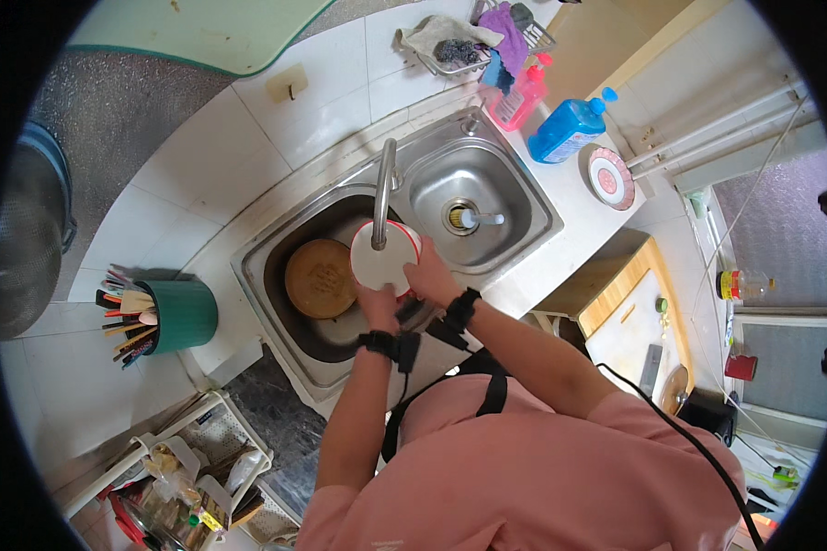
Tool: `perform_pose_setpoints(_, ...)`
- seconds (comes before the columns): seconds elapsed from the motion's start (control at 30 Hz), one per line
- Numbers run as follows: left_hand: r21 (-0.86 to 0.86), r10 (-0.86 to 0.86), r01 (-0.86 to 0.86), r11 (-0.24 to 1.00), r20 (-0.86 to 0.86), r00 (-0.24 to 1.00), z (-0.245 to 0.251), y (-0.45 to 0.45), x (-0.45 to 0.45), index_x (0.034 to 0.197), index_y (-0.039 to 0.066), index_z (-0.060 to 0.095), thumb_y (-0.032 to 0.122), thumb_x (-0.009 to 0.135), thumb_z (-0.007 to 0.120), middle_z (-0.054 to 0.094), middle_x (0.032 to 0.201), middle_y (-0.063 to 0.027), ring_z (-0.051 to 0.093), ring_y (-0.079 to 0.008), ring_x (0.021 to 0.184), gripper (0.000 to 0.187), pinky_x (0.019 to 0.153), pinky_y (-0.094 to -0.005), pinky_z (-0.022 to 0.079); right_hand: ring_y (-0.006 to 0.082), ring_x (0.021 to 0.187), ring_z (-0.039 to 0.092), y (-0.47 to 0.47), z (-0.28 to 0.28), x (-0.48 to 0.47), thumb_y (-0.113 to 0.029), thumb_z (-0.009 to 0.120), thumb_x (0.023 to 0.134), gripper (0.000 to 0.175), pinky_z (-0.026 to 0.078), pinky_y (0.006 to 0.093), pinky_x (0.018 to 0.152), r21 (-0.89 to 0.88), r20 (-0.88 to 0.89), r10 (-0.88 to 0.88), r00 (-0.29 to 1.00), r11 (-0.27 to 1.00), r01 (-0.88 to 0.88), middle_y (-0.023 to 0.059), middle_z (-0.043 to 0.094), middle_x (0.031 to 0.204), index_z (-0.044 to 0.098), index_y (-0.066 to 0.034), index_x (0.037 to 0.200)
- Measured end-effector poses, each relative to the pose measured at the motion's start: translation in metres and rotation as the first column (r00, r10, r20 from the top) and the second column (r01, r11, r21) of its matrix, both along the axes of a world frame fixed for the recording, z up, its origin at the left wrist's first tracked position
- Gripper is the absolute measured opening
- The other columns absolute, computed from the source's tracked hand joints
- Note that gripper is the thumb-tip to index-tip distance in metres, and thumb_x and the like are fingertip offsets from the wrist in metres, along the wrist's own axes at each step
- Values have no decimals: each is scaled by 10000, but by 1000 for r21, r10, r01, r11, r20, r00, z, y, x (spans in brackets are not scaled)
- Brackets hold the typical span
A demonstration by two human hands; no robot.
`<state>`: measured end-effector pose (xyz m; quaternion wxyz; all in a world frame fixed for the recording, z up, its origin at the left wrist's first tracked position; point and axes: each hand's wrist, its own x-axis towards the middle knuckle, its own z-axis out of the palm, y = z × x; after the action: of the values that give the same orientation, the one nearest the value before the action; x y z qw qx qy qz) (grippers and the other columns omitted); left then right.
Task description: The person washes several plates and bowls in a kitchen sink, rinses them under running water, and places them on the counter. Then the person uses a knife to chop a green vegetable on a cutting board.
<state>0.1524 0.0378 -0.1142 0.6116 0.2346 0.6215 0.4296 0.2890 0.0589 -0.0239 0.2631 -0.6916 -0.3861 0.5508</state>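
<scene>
Both hands hold a white bowl with a red rim (380,267) beneath the spout of the metal faucet (384,186). My left hand (378,306) grips the bowl's near edge, and my right hand (431,275) grips its right side, thumb over the rim. Below them is the larger basin of a stainless steel sink (276,344). A round brown dish or pan (318,279) sits in that basin, left of the bowl and partly covered by it. Whether water runs from the spout is hard to tell.
A dish brush (479,219) lies at the smaller basin's drain. Pink (517,100) and blue (568,129) pump bottles and small patterned plates (610,179) stand on the right counter. At left is a green utensil holder (186,317). A knife (651,368) lies on a white cutting board (617,341).
</scene>
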Motion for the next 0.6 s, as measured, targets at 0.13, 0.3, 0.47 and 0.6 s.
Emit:
perform_pose_setpoints(0.13, 310, 9, 101, 945, -334, 943, -21, 17, -18, 1406, 64, 460, -59, 878, 591, 637, 1181, -141, 683, -229, 831, 557, 530, -326, 527, 507, 971, 654, 8, 4, -5, -103, 594, 826, 588, 513, 550, 896, -145, -42, -9, 999, 989, 3, 320, 652, 1022, 342, 18, 1343)
perform_pose_setpoints(0.3, -107, 32, -28, 994, 35, 999, -7, 7, -14, 1418, 63, 461, -51, 906, 582, 657, 1160, -103, 663, -199, 823, 538, 499, -310, 515, 506, 1070, 622, 8, -25, -26, -134, 623, 823, 674, 500, 530, 938, 224, 337, 21, 941, 969, -102, 345, 625, 1135, 315, 23, 1402)
perform_pose_setpoints(0.47, -129, 66, -54, 990, 90, 994, -9, 16, -22, 1400, 95, 476, -4, 949, 545, 657, 1163, -90, 653, -198, 782, 467, 488, -284, 503, 495, 1133, 606, 18, -21, -26, -135, 623, 824, 736, 481, 523, 975, 57, 289, 111, 951, 989, -133, 355, 602, 1219, 278, 22, 1455)
perform_pose_setpoints(0.6, -254, 96, -58, 966, 140, 985, -16, 15, -24, 1332, 84, 522, 81, 988, 556, 676, 1049, -80, 625, -162, 677, 345, 476, -278, 463, 515, 1033, 630, 26, -8, -24, -124, 607, 819, 644, 495, 556, 928, 32, 193, 152, 969, 986, -161, 355, 637, 1084, 323, 25, 1377)
